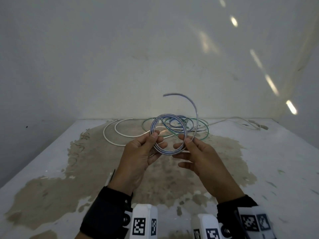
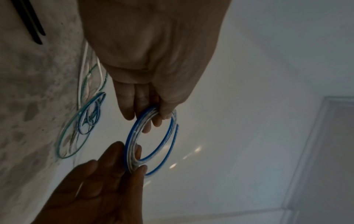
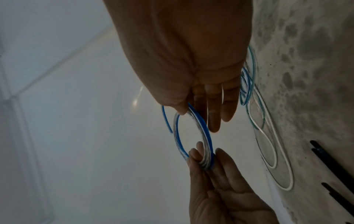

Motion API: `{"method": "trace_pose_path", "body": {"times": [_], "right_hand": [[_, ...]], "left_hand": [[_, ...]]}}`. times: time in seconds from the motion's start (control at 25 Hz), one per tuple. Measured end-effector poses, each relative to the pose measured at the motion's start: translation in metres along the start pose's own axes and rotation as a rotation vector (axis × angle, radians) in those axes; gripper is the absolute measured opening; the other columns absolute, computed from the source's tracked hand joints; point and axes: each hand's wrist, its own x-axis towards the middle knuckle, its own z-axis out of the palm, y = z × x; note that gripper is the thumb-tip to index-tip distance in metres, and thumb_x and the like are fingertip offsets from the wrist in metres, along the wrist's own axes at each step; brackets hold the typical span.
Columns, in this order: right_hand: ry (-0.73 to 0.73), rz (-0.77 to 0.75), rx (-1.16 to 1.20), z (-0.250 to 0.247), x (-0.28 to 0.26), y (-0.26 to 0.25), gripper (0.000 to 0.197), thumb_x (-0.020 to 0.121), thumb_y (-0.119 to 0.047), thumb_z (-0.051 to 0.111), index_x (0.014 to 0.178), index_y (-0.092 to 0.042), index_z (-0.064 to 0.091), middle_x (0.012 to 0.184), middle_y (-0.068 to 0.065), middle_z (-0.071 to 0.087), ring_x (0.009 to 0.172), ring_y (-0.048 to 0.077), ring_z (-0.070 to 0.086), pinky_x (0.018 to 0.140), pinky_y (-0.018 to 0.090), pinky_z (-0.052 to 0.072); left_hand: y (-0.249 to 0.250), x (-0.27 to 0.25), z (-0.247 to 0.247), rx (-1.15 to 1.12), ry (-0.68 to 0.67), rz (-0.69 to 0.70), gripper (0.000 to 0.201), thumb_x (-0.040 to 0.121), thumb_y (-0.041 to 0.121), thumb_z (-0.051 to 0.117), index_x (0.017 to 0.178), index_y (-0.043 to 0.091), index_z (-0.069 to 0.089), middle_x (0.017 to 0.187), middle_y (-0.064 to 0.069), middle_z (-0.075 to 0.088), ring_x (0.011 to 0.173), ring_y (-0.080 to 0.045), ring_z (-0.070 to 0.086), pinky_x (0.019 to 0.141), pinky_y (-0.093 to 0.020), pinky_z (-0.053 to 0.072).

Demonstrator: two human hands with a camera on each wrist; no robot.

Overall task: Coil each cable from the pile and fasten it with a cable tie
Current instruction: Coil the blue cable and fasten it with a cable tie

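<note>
Both hands pinch the blue cable coil (image 1: 168, 133) above the tabletop (image 1: 51, 169), left hand (image 1: 138, 157) and right hand (image 1: 205, 161) on opposite sides; its loose tail (image 1: 193, 104) arcs upward nearer the right

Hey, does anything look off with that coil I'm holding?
Yes: one free end of the blue-striped coil springs up and out instead of lying with the loops. Left hand and right hand pinch its sides; no tie fastens it.

I see a stained white table (image 1: 259, 161); beyond the hands lie white cable loops (image 1: 117, 133), a green cable (image 1: 205, 130), a blue coil (image 1: 177, 120).
</note>
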Motion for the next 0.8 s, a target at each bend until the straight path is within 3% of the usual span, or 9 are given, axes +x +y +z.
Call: {"method": "trace_pose_path", "body": {"times": [0.2, 0.36, 0.56, 0.8], "right_hand": [[-0.152, 0.029, -0.092, -0.004, -0.009, -0.006, 0.024, 0.104, -0.022, 0.050, 0.119, -0.018, 0.068, 0.105, 0.005, 0.077, 0.089, 0.023, 0.076, 0.070, 0.028, 0.060], [-0.104, 0.015, -0.066, -0.006, -0.018, -0.007, 0.025, 0.104, -0.023, 0.050, 0.116, -0.014, 0.070, 0.102, 0.008, 0.078, 0.093, 0.026, 0.076, 0.068, 0.028, 0.060], [-0.108, 0.015, -0.084, -0.014, -0.033, -0.003, 0.026, 0.105, -0.020, 0.047, 0.107, -0.007, 0.069, 0.094, 0.011, 0.078, 0.089, 0.024, 0.076, 0.070, 0.029, 0.059], [-0.171, 0.004, -0.160, -0.022, -0.042, -0.004, 0.028, 0.105, -0.023, 0.046, 0.106, -0.011, 0.071, 0.081, 0.006, 0.075, 0.093, 0.025, 0.075, 0.073, 0.031, 0.058]], "left_hand": [[0.010, -0.005, -0.007, -0.017, -0.003, 0.012, 0.016, 0.094, 0.018, 0.061, 0.103, 0.011, 0.072, 0.093, -0.006, 0.075, 0.079, -0.013, 0.074, 0.074, -0.025, 0.060], [0.013, -0.011, -0.006, -0.025, -0.027, -0.021, 0.014, 0.095, 0.016, 0.060, 0.101, 0.010, 0.071, 0.087, -0.004, 0.074, 0.074, -0.012, 0.074, 0.070, -0.024, 0.061], [0.014, -0.015, -0.001, -0.218, 0.083, 0.023, 0.012, 0.099, 0.018, 0.056, 0.101, 0.015, 0.067, 0.086, 0.000, 0.075, 0.074, -0.010, 0.073, 0.067, -0.023, 0.060], [0.013, -0.017, 0.006, -0.245, 0.171, 0.041, 0.012, 0.098, 0.016, 0.056, 0.096, 0.014, 0.068, 0.086, 0.000, 0.074, 0.072, -0.005, 0.072, 0.069, -0.020, 0.059]]}}
